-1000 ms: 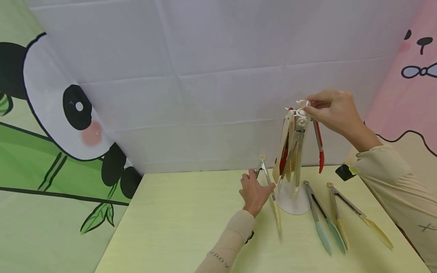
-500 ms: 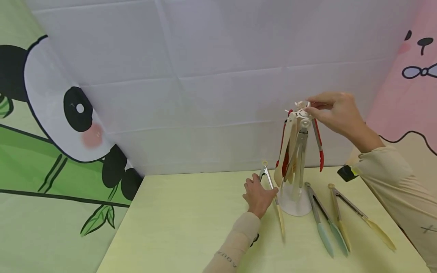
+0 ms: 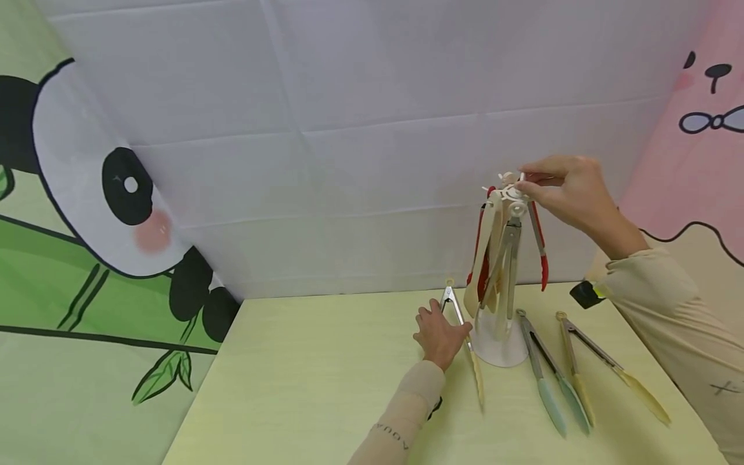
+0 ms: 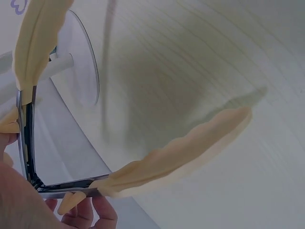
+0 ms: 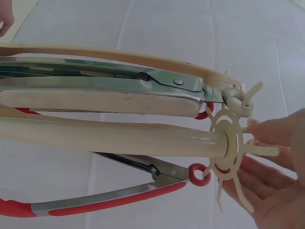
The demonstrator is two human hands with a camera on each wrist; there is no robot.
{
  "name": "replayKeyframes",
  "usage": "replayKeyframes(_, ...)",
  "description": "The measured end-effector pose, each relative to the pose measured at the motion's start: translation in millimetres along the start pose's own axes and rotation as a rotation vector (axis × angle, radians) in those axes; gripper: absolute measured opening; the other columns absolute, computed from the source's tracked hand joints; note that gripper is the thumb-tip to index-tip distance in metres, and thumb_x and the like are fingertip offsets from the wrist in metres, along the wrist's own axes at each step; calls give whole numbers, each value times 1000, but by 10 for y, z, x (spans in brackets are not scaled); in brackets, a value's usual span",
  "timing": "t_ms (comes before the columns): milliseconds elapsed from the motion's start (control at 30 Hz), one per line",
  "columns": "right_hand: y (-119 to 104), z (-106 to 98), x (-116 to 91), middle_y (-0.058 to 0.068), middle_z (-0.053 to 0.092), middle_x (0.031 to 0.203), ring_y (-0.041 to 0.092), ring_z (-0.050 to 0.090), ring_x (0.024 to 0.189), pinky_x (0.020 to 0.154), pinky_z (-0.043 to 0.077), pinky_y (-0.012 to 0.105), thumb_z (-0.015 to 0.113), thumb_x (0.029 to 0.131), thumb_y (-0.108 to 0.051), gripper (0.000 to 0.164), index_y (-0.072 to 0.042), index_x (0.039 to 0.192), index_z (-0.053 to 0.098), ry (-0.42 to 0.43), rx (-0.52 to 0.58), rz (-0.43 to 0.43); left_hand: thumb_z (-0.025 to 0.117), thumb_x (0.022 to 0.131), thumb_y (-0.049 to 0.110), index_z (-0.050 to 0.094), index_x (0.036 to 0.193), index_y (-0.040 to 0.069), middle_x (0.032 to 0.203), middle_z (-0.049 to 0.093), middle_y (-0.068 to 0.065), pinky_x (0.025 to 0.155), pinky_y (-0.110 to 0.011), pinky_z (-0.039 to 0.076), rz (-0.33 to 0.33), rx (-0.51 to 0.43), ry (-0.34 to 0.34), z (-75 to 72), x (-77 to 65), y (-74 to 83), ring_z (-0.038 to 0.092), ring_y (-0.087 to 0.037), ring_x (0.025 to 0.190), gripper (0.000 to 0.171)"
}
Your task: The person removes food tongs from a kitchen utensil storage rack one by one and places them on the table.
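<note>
My left hand [image 3: 440, 332] holds silver tongs with cream scalloped tips [image 4: 181, 152], left of the stand. In the left wrist view the tongs are spread wide, with fingers at one arm and the thumb side at the other. My right hand [image 3: 572, 190] pinches the hooked ring [image 5: 224, 129] at the top of a white utensil stand [image 3: 502, 352]. From its hooks hang red-handled tongs [image 5: 119, 193], silver tongs with pale handles [image 5: 95, 100] and cream utensils [image 3: 481, 258]. The stand's post [image 5: 119, 138] is partly hidden in the head view.
On the table [image 3: 314, 374], right of the stand, lie tongs with mint-green tips [image 3: 552, 407] and tongs with yellow tips [image 3: 642, 394]. A white cloth [image 3: 349, 168] hangs behind. A small black object [image 3: 586, 294] shows by the right sleeve.
My left hand has shifted slightly right and nearer me with the cream-tipped tongs. The hanging silver tongs have turned a little with the stand's top. My right hand keeps its pinch there.
</note>
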State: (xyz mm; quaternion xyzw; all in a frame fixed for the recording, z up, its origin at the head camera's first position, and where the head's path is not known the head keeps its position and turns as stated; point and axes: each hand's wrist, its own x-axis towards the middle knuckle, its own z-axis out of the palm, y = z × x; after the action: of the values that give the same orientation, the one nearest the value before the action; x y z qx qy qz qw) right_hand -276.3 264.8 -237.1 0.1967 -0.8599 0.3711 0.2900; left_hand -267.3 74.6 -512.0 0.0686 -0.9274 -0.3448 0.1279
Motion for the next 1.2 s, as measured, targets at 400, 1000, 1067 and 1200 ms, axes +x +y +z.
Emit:
replayKeyframes(400,16,0,2,17,68,90,-13,55,70,65,43,5,73,82,-10,25,4,103,71,11,-22,-12,79,65,50,50,119,11,101,50,-14,65,-51,44,-12,97,-9,129,36,-45,51,-29,96,73)
replayKeyframes(1000,-1,28,23,21,68,90,-16,54,68,65,43,5,72,81,-5,23,5,101,71,32,-43,-20,76,67,55,47,130,13,114,50,-16,67,-51,43,-47,208,-89,264,74,-109,50,-31,102,81)
replayKeyframes(1067,-2,31,20,22,68,90,-16,55,67,65,43,5,73,80,-3,23,6,101,71,36,-41,-22,75,68,55,47,132,13,117,50,-17,67,-51,43,-53,217,-104,269,73,-101,50,-31,104,81)
replayKeyframes(1200,-1,39,18,22,68,91,-16,55,68,65,43,4,73,80,-3,23,6,101,71,37,-37,-22,75,68,56,46,132,13,118,50,-18,67,-52,44,-85,254,-125,289,76,-103,50,-32,105,83)
